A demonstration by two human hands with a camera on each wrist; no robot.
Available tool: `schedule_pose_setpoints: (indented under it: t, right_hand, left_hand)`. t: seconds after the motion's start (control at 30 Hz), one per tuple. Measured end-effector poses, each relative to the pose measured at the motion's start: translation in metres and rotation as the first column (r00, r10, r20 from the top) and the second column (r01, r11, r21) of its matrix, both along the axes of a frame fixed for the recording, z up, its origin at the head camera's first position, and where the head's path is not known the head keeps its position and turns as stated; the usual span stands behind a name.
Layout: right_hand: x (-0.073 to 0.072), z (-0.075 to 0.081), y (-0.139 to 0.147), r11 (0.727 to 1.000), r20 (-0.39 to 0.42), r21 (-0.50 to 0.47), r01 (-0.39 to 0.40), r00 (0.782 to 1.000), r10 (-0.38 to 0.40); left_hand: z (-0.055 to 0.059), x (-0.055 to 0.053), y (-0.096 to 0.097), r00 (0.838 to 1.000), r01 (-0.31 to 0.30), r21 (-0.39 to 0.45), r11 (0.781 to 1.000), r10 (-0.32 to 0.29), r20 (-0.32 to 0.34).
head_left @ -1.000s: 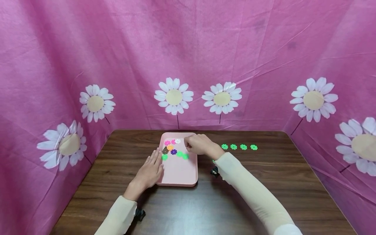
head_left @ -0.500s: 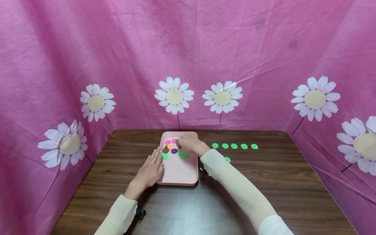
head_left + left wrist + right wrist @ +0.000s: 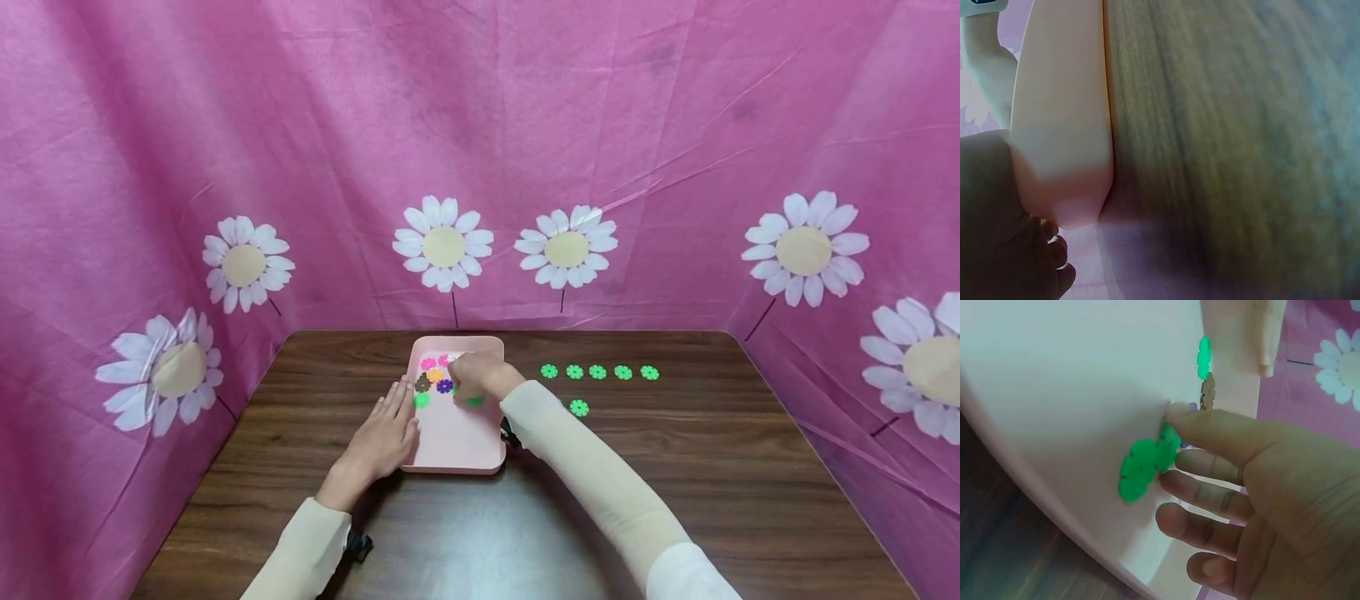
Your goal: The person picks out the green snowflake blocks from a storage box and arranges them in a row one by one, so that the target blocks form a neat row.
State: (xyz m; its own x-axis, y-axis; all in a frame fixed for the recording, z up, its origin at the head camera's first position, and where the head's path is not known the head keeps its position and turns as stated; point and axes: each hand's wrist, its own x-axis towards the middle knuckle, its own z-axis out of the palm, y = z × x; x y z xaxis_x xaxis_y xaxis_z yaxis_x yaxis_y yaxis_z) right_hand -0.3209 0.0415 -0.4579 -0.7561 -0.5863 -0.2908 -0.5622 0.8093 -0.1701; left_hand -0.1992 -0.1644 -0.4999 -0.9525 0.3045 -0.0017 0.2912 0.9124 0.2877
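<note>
A pink tray (image 3: 457,446) stands on the table with several flower-shaped discs in its far half. My left hand (image 3: 378,437) rests along the tray's left rim, fingers straight. In the left wrist view it lies by the tray's outer wall (image 3: 1066,112). My right hand (image 3: 480,375) reaches down into the tray from the right. The right wrist view shows thumb and index fingertips right at the edges of a green disc (image 3: 1168,449), the other fingers loosely bent. A second green disc (image 3: 1137,470) overlaps it. Pink (image 3: 428,364), orange (image 3: 435,376), brown (image 3: 423,383) and purple (image 3: 445,387) discs lie nearby.
Right of the tray, several green discs (image 3: 597,372) form a row on the wooden table (image 3: 675,483). Another green disc (image 3: 579,408) lies nearer, part of that row behind the right sleeve (image 3: 592,475). A pink curtain (image 3: 480,125) surrounds the far sides.
My right hand has moved left and slightly nearer across the tray, to the green discs. The table's green discs, once partly behind the arm, show more fully. My left hand stays put.
</note>
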Motion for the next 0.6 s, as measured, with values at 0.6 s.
schedule_pose_setpoints:
  t: [0.6]
  right_hand:
    - [-0.0023, -0.0027, -0.0022, 0.999, -0.021, 0.032, 0.04, 0.999, -0.039]
  left_hand:
    - [-0.0006, -0.0008, 0.0001, 1.0, -0.002, -0.01, 1.0, 0.003, 0.005]
